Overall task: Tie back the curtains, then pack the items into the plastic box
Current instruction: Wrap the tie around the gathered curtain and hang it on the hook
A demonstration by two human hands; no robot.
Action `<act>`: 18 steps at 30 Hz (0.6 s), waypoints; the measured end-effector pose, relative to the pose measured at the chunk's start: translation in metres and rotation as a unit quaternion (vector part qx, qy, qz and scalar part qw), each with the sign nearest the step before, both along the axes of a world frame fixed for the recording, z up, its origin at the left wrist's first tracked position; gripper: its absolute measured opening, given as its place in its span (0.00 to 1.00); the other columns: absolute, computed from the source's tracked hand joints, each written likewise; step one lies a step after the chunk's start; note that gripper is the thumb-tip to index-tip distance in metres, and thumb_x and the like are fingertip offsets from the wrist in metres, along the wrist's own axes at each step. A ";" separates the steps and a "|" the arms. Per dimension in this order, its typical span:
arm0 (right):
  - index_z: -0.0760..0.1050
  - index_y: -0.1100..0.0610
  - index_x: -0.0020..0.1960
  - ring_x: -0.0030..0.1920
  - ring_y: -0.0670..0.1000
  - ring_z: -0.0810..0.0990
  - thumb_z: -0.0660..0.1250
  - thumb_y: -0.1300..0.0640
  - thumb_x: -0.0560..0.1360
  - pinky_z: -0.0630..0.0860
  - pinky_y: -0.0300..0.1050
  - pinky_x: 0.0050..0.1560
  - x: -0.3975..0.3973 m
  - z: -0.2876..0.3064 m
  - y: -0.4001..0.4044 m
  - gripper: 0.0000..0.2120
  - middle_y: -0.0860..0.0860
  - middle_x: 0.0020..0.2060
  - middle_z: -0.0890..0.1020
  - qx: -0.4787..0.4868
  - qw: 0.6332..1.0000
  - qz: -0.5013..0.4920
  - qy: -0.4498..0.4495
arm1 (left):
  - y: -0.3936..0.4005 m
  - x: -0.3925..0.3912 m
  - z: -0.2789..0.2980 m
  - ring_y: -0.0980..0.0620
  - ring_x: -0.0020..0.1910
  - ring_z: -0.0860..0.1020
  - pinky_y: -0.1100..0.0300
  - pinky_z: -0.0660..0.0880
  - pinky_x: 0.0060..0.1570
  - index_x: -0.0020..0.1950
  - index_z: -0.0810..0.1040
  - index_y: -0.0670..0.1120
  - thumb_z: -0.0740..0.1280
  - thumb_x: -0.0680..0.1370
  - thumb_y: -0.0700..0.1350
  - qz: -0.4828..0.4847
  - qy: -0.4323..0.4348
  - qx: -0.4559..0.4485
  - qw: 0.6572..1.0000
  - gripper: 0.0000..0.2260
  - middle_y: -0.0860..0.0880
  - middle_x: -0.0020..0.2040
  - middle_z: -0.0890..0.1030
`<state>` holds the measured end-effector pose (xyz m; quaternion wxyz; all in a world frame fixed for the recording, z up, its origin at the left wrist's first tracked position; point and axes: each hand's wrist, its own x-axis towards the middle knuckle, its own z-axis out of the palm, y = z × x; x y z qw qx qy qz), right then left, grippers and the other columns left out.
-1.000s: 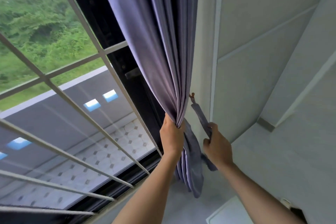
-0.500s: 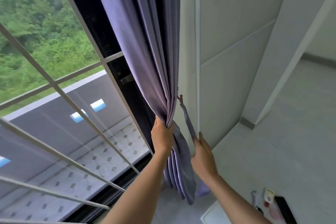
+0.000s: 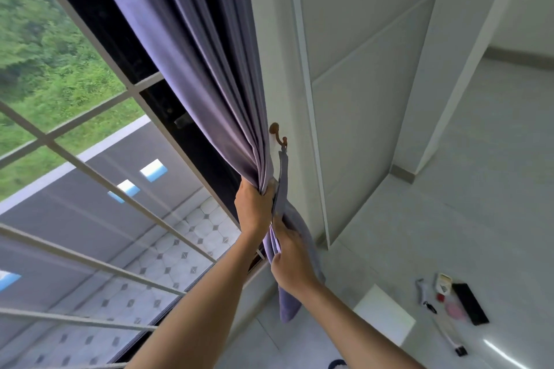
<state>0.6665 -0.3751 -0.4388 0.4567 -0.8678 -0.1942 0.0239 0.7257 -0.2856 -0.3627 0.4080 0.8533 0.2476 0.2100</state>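
A purple curtain [image 3: 192, 48] hangs gathered at the right side of the window. My left hand [image 3: 254, 210] grips the bunched folds just below and left of a brown wall hook [image 3: 278, 136]. A purple tie-back strap [image 3: 283, 180] hangs from that hook. Directly below the left hand, my right hand [image 3: 289, 257] reaches in against the curtain folds and the strap's lower part, fingers curled round the fabric. The curtain's loose end [image 3: 289, 305] dangles under my right wrist. Small items lie on the floor at lower right beside a white box [image 3: 385, 314].
Window bars [image 3: 99, 213] cross the left half of the view. A white wall panel [image 3: 353, 93] stands right of the hook. On the floor lie a black flat item [image 3: 470, 303], a pink item [image 3: 454, 310], a white bottle [image 3: 443, 283] and a long brush [image 3: 448, 338].
The view has swung right, bringing the floor items into sight. My right hand moved left, in under the left hand against the curtain. The left hand keeps its grip.
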 end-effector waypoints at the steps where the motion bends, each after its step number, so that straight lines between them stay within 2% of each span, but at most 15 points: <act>1: 0.60 0.47 0.72 0.68 0.41 0.69 0.54 0.65 0.73 0.67 0.42 0.69 0.000 0.001 0.001 0.30 0.43 0.66 0.73 -0.009 1.000 0.002 -0.002 | 0.001 0.000 0.000 0.56 0.39 0.76 0.67 0.69 0.38 0.54 0.75 0.43 0.69 0.74 0.46 -0.001 0.001 0.000 1.000 0.12 0.53 0.43 0.79; 3: 0.59 0.49 0.74 0.70 0.42 0.67 0.56 0.66 0.72 0.62 0.37 0.72 0.000 0.004 0.001 0.32 0.45 0.70 0.71 -0.017 1.000 0.013 -0.001 | 0.003 0.001 0.000 0.55 0.41 0.76 0.67 0.70 0.39 0.54 0.76 0.43 0.70 0.74 0.46 -0.007 0.002 0.000 1.000 0.11 0.53 0.44 0.79; 5: 0.57 0.50 0.76 0.71 0.41 0.65 0.57 0.67 0.73 0.56 0.28 0.70 0.002 0.009 0.000 0.33 0.44 0.72 0.68 -0.006 0.999 0.032 0.017 | 0.003 0.001 0.001 0.57 0.40 0.75 0.70 0.69 0.37 0.53 0.76 0.44 0.70 0.74 0.47 -0.011 0.002 -0.002 1.000 0.11 0.55 0.43 0.78; 6: 0.57 0.49 0.77 0.71 0.41 0.65 0.57 0.66 0.73 0.56 0.28 0.70 0.003 0.011 0.001 0.34 0.43 0.72 0.67 -0.002 0.999 0.037 0.014 | 0.004 0.002 0.001 0.59 0.40 0.75 0.72 0.68 0.36 0.53 0.76 0.45 0.71 0.74 0.47 -0.012 0.002 -0.002 1.000 0.11 0.57 0.42 0.77; 11: 0.52 0.41 0.76 0.70 0.38 0.65 0.58 0.65 0.74 0.62 0.33 0.70 0.009 0.006 0.001 0.36 0.39 0.71 0.68 0.008 0.999 0.042 0.029 | 0.009 0.005 0.001 0.55 0.40 0.75 0.72 0.68 0.35 0.51 0.77 0.44 0.73 0.72 0.47 -0.016 0.011 0.001 1.000 0.12 0.55 0.42 0.77; 13: 0.53 0.37 0.73 0.66 0.40 0.71 0.57 0.63 0.74 0.68 0.38 0.67 0.012 0.004 0.005 0.34 0.39 0.66 0.72 0.007 0.998 0.041 0.037 | 0.010 0.006 0.000 0.56 0.39 0.75 0.71 0.68 0.35 0.50 0.77 0.44 0.73 0.71 0.48 -0.015 0.014 -0.004 1.000 0.12 0.54 0.42 0.77; 15: 0.58 0.41 0.71 0.65 0.45 0.74 0.58 0.66 0.73 0.72 0.41 0.65 0.015 0.009 0.010 0.33 0.43 0.64 0.74 0.029 0.998 0.039 0.048 | 0.012 0.008 -0.001 0.58 0.38 0.75 0.70 0.68 0.34 0.48 0.77 0.44 0.73 0.71 0.48 -0.014 0.019 -0.006 1.000 0.11 0.56 0.40 0.77; 16: 0.59 0.45 0.74 0.68 0.43 0.70 0.58 0.68 0.72 0.69 0.38 0.67 0.016 0.014 0.011 0.34 0.43 0.68 0.71 0.049 0.997 0.040 0.052 | 0.014 0.009 -0.002 0.58 0.38 0.75 0.69 0.69 0.34 0.47 0.77 0.44 0.73 0.71 0.48 -0.012 0.022 -0.006 1.000 0.11 0.56 0.39 0.76; 18: 0.58 0.51 0.77 0.72 0.39 0.60 0.57 0.72 0.72 0.58 0.26 0.69 0.018 0.026 0.009 0.36 0.42 0.73 0.62 0.087 0.993 0.050 0.061 | 0.019 0.011 -0.004 0.54 0.38 0.77 0.66 0.70 0.35 0.45 0.77 0.43 0.72 0.72 0.48 -0.011 0.027 0.002 1.000 0.11 0.55 0.38 0.77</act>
